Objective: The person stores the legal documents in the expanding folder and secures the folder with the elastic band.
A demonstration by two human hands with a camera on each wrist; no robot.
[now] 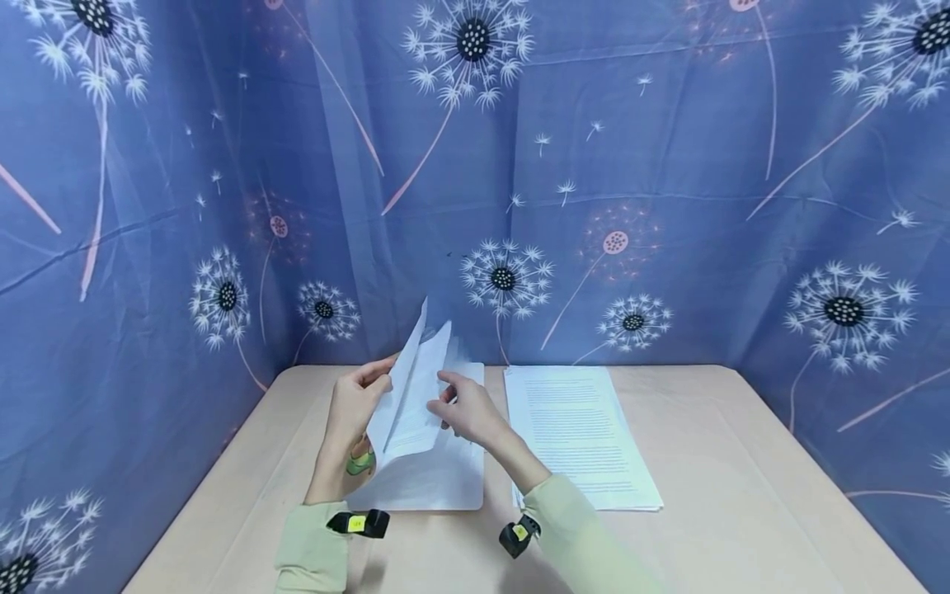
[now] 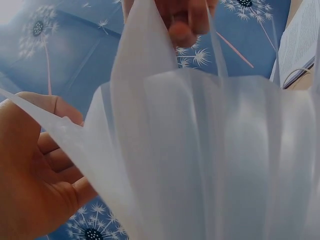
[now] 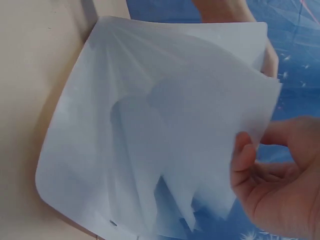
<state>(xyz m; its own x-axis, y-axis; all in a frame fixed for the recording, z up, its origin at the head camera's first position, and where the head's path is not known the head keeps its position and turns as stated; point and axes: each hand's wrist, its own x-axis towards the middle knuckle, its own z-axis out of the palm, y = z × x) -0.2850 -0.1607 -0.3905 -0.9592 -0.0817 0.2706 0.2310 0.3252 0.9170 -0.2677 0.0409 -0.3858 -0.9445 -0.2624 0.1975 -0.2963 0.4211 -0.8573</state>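
Note:
A folder with pale, translucent pocket sleeves [image 2: 175, 130] stands partly opened, its leaves fanned upward in the head view. My left hand [image 1: 358, 404] holds its raised left side, thumb in front and fingers behind. From the right, my right hand [image 1: 471, 408] pinches the edge of a sleeve, seen closer in the right wrist view with the fingers curled at the sheet's edge [image 3: 262, 105]. The folder's white cover [image 1: 453, 487] lies below on the table, and part of a green picture [image 1: 359, 462] shows beside my left wrist.
A stack of printed paper [image 1: 571, 437] lies on the table [image 1: 742, 495] to the right of the folder. Blue curtains [image 1: 631, 148] with dandelion prints hang behind and along both sides of the table.

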